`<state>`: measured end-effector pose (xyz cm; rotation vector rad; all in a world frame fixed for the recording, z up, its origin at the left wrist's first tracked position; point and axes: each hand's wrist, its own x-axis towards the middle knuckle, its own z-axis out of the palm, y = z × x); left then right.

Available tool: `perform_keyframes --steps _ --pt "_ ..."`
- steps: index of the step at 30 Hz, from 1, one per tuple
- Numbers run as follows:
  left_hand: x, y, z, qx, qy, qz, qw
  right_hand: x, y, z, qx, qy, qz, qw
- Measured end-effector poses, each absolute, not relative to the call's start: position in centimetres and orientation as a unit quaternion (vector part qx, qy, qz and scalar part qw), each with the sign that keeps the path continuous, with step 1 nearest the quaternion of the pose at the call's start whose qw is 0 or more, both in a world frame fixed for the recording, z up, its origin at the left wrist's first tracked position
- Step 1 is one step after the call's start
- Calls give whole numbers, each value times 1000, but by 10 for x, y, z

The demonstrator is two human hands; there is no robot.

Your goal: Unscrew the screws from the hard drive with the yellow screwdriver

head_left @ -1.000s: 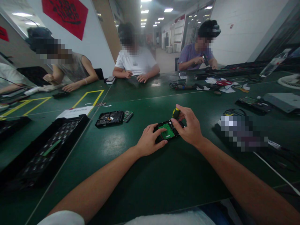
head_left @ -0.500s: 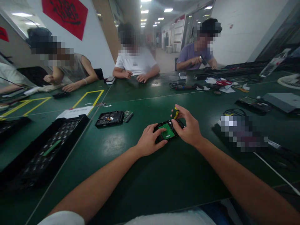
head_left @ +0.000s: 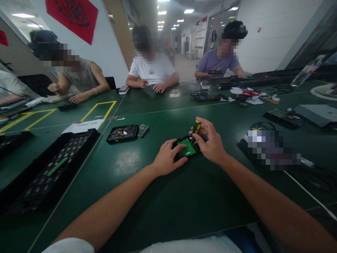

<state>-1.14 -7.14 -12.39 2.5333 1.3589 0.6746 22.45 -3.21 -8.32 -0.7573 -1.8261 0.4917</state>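
A hard drive (head_left: 188, 149) with a green circuit board facing up lies on the green table. My left hand (head_left: 166, 159) grips its left side, thumb along the near edge and a finger lying over the board. In my right hand (head_left: 212, 146), a screwdriver with a yellow and black handle (head_left: 196, 126) is pinched upright above the drive's right part. The screwdriver's tip is too small to make out. Left of my hands sits another black drive (head_left: 123, 134), with a small loose circuit board (head_left: 143, 130) touching or close to its right side.
A long black tray (head_left: 50, 168) with a green strip inside stands on the left, by a white paper sheet (head_left: 83, 126). On the right are another drive (head_left: 283, 117), a grey metal box (head_left: 317, 115) and cables (head_left: 263, 125). Several people sit across the table.
My right hand and the screwdriver have shifted very slightly left. My left hand keeps its place on the drive. The person at the far right has lowered a dark tool.
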Motion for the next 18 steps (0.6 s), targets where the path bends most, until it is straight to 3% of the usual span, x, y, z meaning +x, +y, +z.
perform_keyframes --steps 18 --pt "-12 -71 -124 856 455 223 96 226 -31 -84 -354 -771 68 525"
